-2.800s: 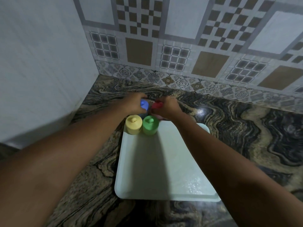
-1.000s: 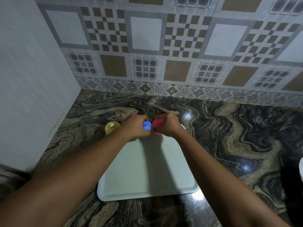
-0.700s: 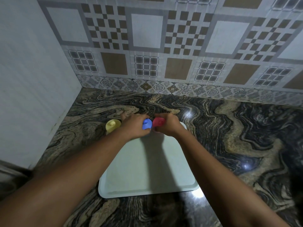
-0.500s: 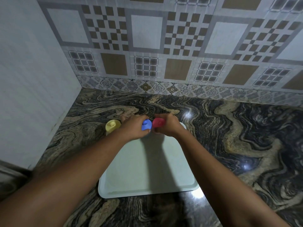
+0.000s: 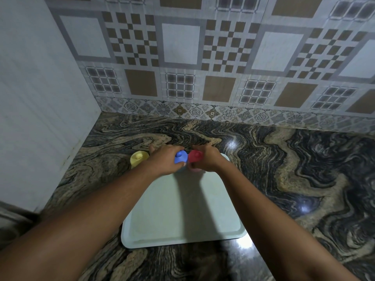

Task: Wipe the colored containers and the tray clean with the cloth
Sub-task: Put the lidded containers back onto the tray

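Note:
A pale green tray (image 5: 182,216) lies on the marble counter in front of me. At its far edge my left hand (image 5: 164,161) is wrapped around a blue lidded container (image 5: 181,156). Right beside it my right hand (image 5: 207,159) grips a red lidded container (image 5: 195,157). The two containers stand side by side, almost touching. A yellow lidded container (image 5: 138,158) stands on the counter left of the tray's far corner, partly behind my left wrist. The green container and the cloth are not in sight.
A patterned tile wall (image 5: 203,67) closes the back of the dark swirled marble counter (image 5: 294,179). A plain white wall (image 5: 36,98) closes the left side. Bright light reflections sit on the counter right of the tray.
Since 2.8 s ago the view has shifted and the yellow container now stands off the tray's left side, the green one hidden. Over the last second both hands have stayed on the blue and red containers.

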